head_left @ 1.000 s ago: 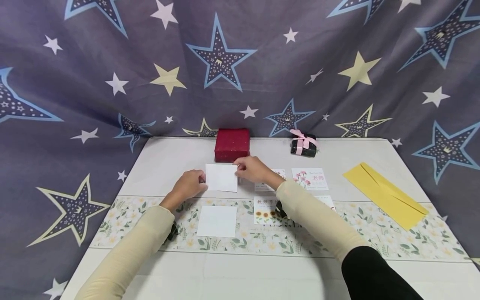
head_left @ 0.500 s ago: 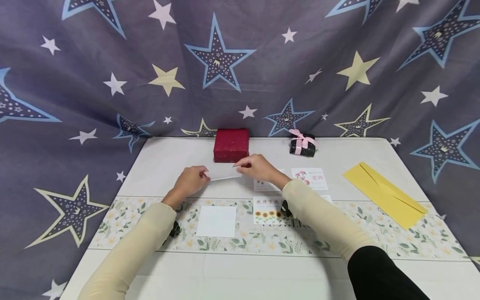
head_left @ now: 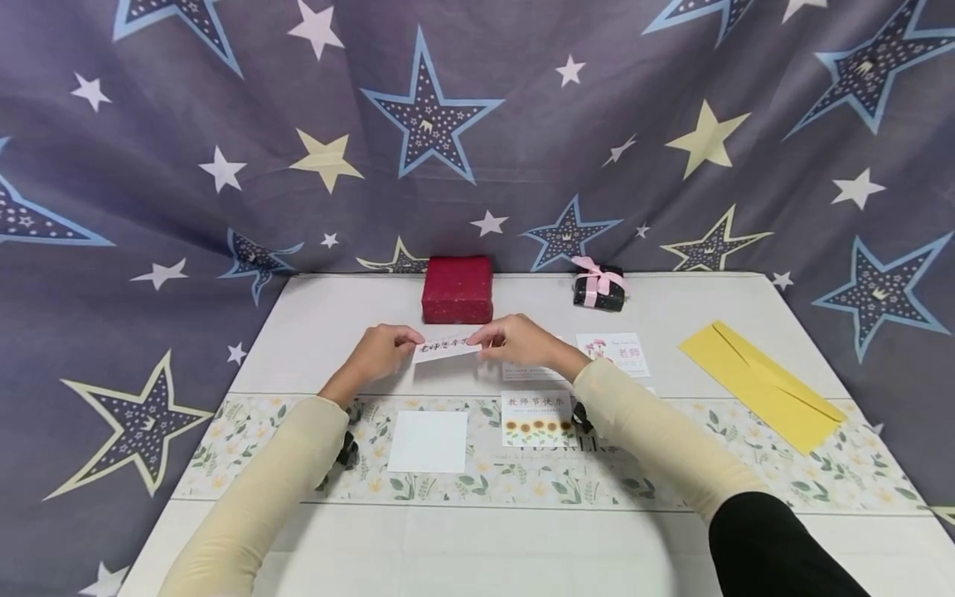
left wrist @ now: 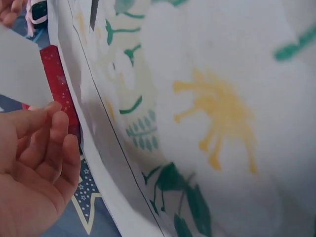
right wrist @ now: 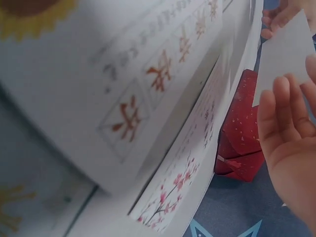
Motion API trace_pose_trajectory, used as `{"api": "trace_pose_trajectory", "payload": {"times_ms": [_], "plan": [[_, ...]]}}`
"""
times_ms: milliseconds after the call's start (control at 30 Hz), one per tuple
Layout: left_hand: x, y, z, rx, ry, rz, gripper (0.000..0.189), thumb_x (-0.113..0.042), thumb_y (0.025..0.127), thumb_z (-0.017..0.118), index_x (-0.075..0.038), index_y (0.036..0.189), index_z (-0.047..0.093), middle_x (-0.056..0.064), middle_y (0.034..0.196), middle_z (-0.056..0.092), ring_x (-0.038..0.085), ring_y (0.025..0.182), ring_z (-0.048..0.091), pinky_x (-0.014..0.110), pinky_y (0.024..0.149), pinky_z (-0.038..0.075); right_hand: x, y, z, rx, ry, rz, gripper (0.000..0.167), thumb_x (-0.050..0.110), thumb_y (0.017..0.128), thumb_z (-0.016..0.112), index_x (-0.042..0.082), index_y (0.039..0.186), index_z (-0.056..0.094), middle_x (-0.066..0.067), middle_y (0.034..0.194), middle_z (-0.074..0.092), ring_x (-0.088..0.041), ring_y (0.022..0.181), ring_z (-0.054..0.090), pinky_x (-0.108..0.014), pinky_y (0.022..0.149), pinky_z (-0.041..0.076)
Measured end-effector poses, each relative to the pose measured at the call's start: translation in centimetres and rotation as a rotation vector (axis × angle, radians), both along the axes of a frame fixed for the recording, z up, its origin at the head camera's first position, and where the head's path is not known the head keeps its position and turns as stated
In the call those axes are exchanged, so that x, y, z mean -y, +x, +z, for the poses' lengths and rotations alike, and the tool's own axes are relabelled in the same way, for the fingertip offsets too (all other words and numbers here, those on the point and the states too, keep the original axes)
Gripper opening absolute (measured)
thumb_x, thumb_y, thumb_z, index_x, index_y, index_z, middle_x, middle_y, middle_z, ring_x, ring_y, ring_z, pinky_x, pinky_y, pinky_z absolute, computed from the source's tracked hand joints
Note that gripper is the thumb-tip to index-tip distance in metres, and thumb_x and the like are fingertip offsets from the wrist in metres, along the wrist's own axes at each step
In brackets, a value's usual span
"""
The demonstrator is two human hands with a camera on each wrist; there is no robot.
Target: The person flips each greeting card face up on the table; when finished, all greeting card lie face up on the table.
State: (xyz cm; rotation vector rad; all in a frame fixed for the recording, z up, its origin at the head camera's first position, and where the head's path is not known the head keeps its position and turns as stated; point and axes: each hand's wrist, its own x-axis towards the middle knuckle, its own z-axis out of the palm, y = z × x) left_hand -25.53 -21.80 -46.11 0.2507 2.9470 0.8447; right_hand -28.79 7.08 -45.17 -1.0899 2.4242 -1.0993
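A small white card [head_left: 446,350] is held up between both hands, tilted so that a line of dark handwritten characters shows in the head view. My left hand [head_left: 376,356] pinches its left edge between thumb and fingers. Its right edge is pinched by my right hand [head_left: 516,342]. Both wrist views show the card's plain white side. Nearer to me, a second white card [head_left: 428,442] lies flat with its plain face up. To the right lie a sunflower card [head_left: 535,414] and a card with pink flowers [head_left: 613,355]. My right hand and sleeve partly cover two other cards.
Just behind the hands, at the back of the table [head_left: 313,332], stands a red box [head_left: 458,290]. Right of it sits a small black package [head_left: 600,292] tied with pink ribbon. A yellow envelope [head_left: 761,385] lies slanted on the right side. Star-patterned cloth [head_left: 515,149] hangs behind.
The held card showed a plain face, then turned nearly edge-on, and now shows its handwritten side. Both hands keep their pinch on it; the other things lie where they were.
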Motion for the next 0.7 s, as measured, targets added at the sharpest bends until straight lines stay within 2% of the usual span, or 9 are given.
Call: {"api": "trace_pose_trajectory", "payload": {"times_ms": [100, 233, 333, 533, 700], "plan": [[0.0, 0.1, 0.2, 0.027, 0.004, 0.002, 0.024, -0.013, 0.102, 0.057, -0.014, 0.116, 0.077, 0.009, 0.099, 0.076, 0.017, 0.069, 0.056, 0.03, 0.067, 0.043, -0.1, 0.0, -0.2, 0.004, 0.026, 0.036, 0.032, 0.016, 0.092, 0.076, 0.011, 0.123, 0.074, -0.002, 0.093, 0.076, -0.011, 0.087, 0.072, -0.024, 0.082, 0.057], [-0.2, 0.0, 0.2, 0.04, 0.014, -0.039, 0.027, -0.019, 0.103, 0.056, -0.012, 0.123, 0.074, 0.012, 0.11, 0.076, 0.023, 0.088, 0.067, 0.04, 0.081, 0.053, -0.2, 0.2, -0.3, -0.017, 0.082, 0.048, 0.035, 0.017, 0.092, 0.076, 0.011, 0.127, 0.072, 0.0, 0.091, 0.075, -0.009, 0.086, 0.07, -0.023, 0.082, 0.057], [-0.4, -0.1, 0.0, 0.026, 0.004, -0.086, 0.03, -0.023, 0.102, 0.061, -0.01, 0.126, 0.072, 0.012, 0.116, 0.075, 0.027, 0.105, 0.067, 0.046, 0.096, 0.052, -0.1, 0.3, -0.5, -0.046, 0.129, 0.056, 0.038, 0.017, 0.092, 0.075, 0.011, 0.13, 0.071, 0.003, 0.087, 0.074, -0.007, 0.083, 0.069, -0.023, 0.081, 0.056], [-0.9, -0.2, -0.6, 0.041, -0.047, -0.144, 0.032, -0.023, 0.1, 0.064, -0.012, 0.129, 0.071, 0.01, 0.115, 0.074, 0.025, 0.105, 0.066, 0.047, 0.098, 0.052, 0.2, 0.6, -0.9, -0.108, 0.225, 0.094, 0.042, 0.018, 0.092, 0.075, 0.009, 0.133, 0.068, 0.006, 0.084, 0.073, -0.005, 0.081, 0.066, -0.026, 0.083, 0.055], [-1.6, -0.3, -0.8, 0.051, -0.084, -0.137, 0.031, -0.023, 0.1, 0.065, -0.015, 0.129, 0.072, 0.008, 0.11, 0.073, 0.022, 0.099, 0.062, 0.045, 0.096, 0.052, 0.2, 0.9, -1.1, -0.159, 0.27, 0.104, 0.041, 0.018, 0.092, 0.074, 0.007, 0.131, 0.069, 0.005, 0.086, 0.073, -0.004, 0.079, 0.064, -0.026, 0.083, 0.054]]}}
